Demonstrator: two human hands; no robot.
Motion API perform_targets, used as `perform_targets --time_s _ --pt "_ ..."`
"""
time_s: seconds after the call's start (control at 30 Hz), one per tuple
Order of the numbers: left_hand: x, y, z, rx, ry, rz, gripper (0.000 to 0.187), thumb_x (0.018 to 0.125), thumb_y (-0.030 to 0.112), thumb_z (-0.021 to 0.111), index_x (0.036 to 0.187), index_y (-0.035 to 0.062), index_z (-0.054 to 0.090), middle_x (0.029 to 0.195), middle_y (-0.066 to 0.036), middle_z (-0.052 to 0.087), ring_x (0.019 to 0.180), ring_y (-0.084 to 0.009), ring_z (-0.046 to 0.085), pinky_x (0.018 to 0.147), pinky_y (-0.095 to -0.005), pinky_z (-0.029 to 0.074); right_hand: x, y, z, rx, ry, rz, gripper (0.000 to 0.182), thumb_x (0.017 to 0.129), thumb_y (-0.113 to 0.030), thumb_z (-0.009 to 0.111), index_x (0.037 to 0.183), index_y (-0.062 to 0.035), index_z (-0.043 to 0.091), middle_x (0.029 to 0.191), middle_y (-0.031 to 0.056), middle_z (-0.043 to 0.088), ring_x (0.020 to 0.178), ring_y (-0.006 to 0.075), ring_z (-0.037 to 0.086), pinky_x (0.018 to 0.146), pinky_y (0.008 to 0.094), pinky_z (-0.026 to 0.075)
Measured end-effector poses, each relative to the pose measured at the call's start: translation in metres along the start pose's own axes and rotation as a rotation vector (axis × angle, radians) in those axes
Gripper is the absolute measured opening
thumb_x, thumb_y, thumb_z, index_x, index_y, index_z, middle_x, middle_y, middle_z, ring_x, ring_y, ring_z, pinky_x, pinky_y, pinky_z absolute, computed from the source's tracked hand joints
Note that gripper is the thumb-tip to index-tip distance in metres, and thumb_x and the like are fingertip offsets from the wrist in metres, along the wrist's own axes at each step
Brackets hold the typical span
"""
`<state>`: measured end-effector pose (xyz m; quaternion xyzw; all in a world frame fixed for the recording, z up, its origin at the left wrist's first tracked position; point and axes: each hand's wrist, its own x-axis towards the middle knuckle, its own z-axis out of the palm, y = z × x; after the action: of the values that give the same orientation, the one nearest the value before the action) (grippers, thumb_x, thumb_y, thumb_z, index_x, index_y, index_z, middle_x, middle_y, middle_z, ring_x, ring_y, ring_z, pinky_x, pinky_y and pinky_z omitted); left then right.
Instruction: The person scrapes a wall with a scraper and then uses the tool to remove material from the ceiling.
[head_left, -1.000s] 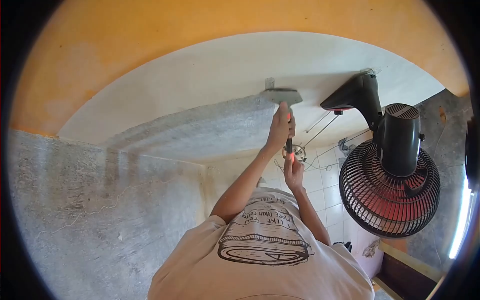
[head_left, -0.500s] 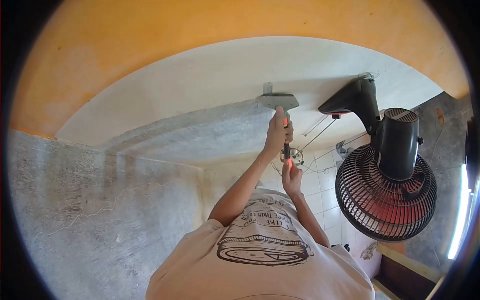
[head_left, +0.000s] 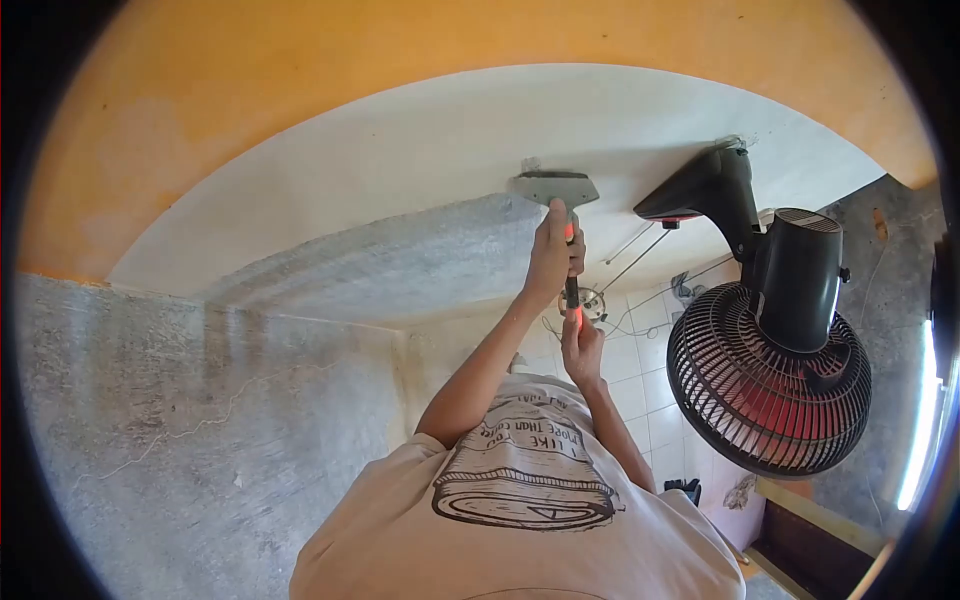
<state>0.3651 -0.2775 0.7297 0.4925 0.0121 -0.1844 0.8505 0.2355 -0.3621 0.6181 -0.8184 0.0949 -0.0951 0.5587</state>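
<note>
A long-handled scraper (head_left: 556,188) with a wide grey head and a black and red handle lies against the pale wall (head_left: 420,135). My left hand (head_left: 553,262) is wrapped round the handle just below the head, its thumb extended along it. Lower down, my right hand (head_left: 582,352) is closed on the red end of the handle. A bare grey strip (head_left: 400,250) curves along the wall to the left of the blade. Just above the blade shows a small grey patch (head_left: 531,164).
A black and red wall fan (head_left: 770,380) hangs close on the right, with cords beside its mount. An orange band (head_left: 480,35) borders the pale surface. Rough grey wall (head_left: 170,420) stands on the left. Below lie floor tiles (head_left: 625,400) and a round object with wires (head_left: 583,304).
The scraper head and my left hand have shifted slightly upward in view, covering more of the small grey patch. Both hands keep hold of the handle. The whole view has tilted a little.
</note>
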Motion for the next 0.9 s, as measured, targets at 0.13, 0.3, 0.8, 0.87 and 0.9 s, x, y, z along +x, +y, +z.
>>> perform_targets --time_s 0.13,0.3,0.8,0.87,0.9 --pt "0.003 -0.013 -0.009 0.002 -0.012 -0.026 0.058 0.100 0.066 0.031 0.078 0.0131 0.039 0.055 0.006 0.027 0.043 -0.0056 0.028 0.041 -0.0243 0.024 -0.006 0.004 -0.002 -0.052 -0.007 -0.017 0.044 0.105 -0.036 0.046 0.082 0.0006 0.053 0.047 0.0070 0.040 0.039 0.0142 0.040 0.041 0.0343 0.032" --pt "-0.001 0.004 0.002 0.000 -0.043 0.020 0.059 0.099 0.068 0.030 0.077 0.0138 0.038 0.054 0.006 0.027 0.042 -0.0060 0.028 0.040 -0.0243 0.025 -0.001 -0.008 -0.006 -0.007 -0.010 -0.001 0.043 0.105 -0.036 0.046 0.083 0.0010 0.054 0.048 0.0061 0.039 0.041 0.0139 0.038 0.042 0.0337 0.031" --pt "0.006 -0.021 -0.011 -0.001 -0.012 0.003 0.060 0.100 0.067 0.028 0.076 0.0129 0.039 0.054 0.006 0.027 0.042 -0.0063 0.027 0.039 -0.0251 0.024 -0.007 0.004 -0.005 -0.053 -0.011 -0.015 0.046 0.105 -0.038 0.045 0.080 0.0000 0.053 0.048 0.0087 0.041 0.039 0.0176 0.041 0.042 0.0362 0.033" --pt "0.009 -0.021 -0.010 0.013 0.012 0.010 0.061 0.100 0.067 0.028 0.075 0.0128 0.039 0.054 0.006 0.028 0.041 -0.0064 0.027 0.039 -0.0252 0.024 -0.007 0.009 -0.003 -0.068 -0.001 -0.021 0.046 0.105 -0.037 0.045 0.080 -0.0002 0.053 0.047 0.0083 0.041 0.039 0.0169 0.041 0.041 0.0358 0.033" --pt "0.009 -0.011 -0.006 0.019 -0.008 0.012 0.060 0.100 0.067 0.029 0.075 0.0127 0.038 0.054 0.006 0.028 0.042 -0.0066 0.028 0.039 -0.0252 0.025 -0.004 0.010 -0.001 -0.080 0.002 -0.023 0.046 0.105 -0.037 0.045 0.079 -0.0003 0.053 0.047 0.0079 0.041 0.039 0.0162 0.042 0.041 0.0354 0.033"
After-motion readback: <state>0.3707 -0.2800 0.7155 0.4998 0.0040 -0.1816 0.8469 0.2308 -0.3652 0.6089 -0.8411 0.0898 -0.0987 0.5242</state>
